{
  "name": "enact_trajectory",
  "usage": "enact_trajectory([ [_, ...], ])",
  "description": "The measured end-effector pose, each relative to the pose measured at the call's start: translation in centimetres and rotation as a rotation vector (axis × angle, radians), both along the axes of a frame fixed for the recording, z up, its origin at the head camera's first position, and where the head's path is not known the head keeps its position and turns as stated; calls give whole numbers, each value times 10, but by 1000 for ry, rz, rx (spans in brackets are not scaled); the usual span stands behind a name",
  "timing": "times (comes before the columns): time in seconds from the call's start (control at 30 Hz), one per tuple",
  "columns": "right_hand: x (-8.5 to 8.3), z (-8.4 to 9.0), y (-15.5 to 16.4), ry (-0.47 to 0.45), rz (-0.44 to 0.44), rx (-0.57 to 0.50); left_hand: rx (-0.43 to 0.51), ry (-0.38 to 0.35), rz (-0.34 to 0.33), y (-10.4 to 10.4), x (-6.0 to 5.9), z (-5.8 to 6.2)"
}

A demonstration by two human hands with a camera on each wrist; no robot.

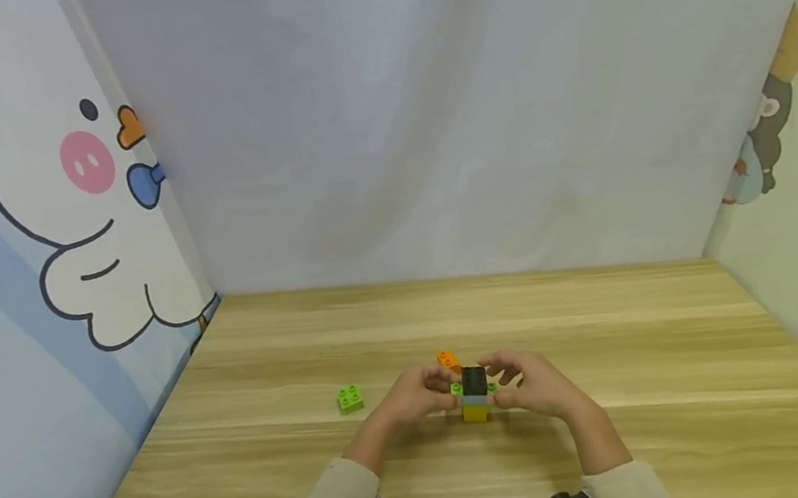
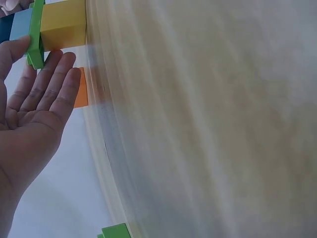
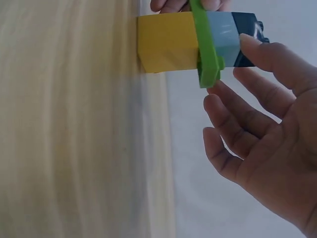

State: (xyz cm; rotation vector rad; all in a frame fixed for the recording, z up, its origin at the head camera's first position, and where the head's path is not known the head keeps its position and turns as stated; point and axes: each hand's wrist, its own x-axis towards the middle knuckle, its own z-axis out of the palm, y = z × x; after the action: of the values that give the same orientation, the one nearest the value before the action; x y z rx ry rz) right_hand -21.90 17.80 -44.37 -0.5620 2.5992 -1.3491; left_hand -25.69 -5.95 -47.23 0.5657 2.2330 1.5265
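A small brick tower stands on the table, its yellow block (image 1: 475,413) at the bottom. Above that come a green plate (image 3: 208,54) that juts out at both sides, a light blue brick (image 3: 221,38) and a black brick (image 1: 473,380) on top. My left hand (image 1: 420,393) pinches the plate's left end, thumb in front and fingers behind. At the tower's right side my right hand (image 1: 535,383) stays loosely curved, with its thumb beside the black brick in the right wrist view. Whether its fingertips touch is hard to tell.
An orange brick (image 1: 447,359) lies just behind the tower. A green brick (image 1: 350,399) sits to the left of my left hand. A pale curtain (image 1: 428,127) closes off the table's back edge, with printed cloths at both sides.
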Motion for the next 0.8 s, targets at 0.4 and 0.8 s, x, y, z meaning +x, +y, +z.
enact_trajectory([
  [0.4,-7,-21,2,-79,30,-115,37,-22,0,0,-1,-2],
  [0.8,-11,-19,2,-90,7,-103,36,-23,-1,1,0,-2],
])
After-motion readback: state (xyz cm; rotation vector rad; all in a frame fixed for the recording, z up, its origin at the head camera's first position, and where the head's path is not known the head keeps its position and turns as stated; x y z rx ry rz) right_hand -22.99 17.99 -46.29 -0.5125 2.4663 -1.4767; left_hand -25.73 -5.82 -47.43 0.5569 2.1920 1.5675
